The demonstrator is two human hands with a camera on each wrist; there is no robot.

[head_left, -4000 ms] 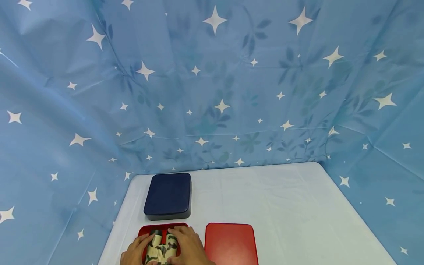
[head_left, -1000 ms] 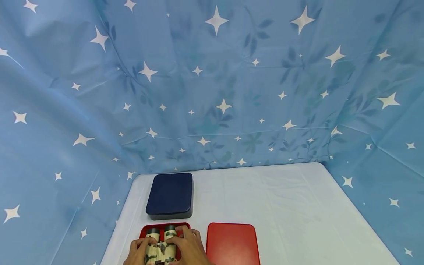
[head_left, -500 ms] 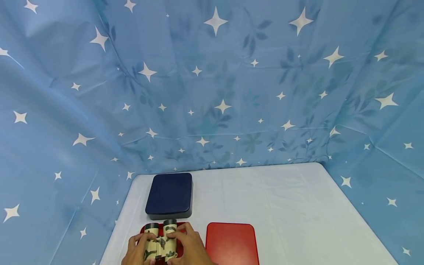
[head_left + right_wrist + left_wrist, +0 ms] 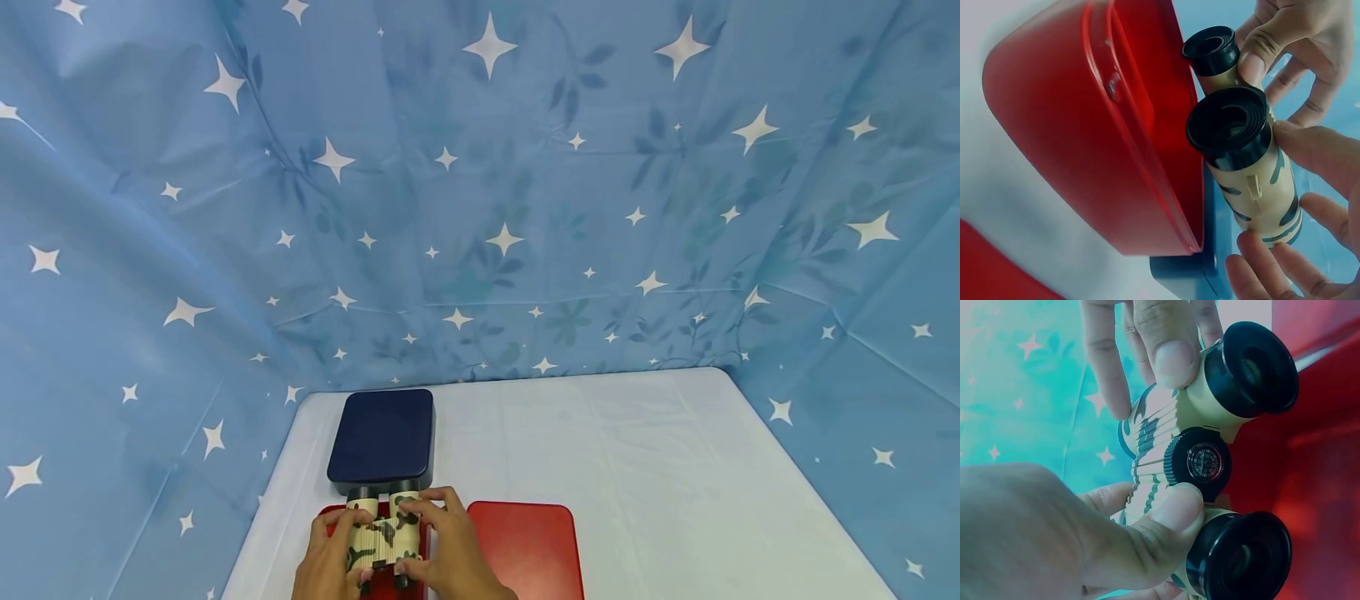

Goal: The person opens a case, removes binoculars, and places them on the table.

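Binoculars (image 4: 384, 537) over red box (image 4: 1079, 125), box partly out of sight behind them.

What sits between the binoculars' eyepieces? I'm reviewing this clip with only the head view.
Observer: A small round compass on the binoculars, facing the left wrist camera.
Operator: Does the left hand cover it?
Observer: No, in the left wrist view its thumb lies just beside the dial, which is in plain sight.
Operator: Are the eyepieces capped?
Observer: No, both wrist views show the pair uncapped.
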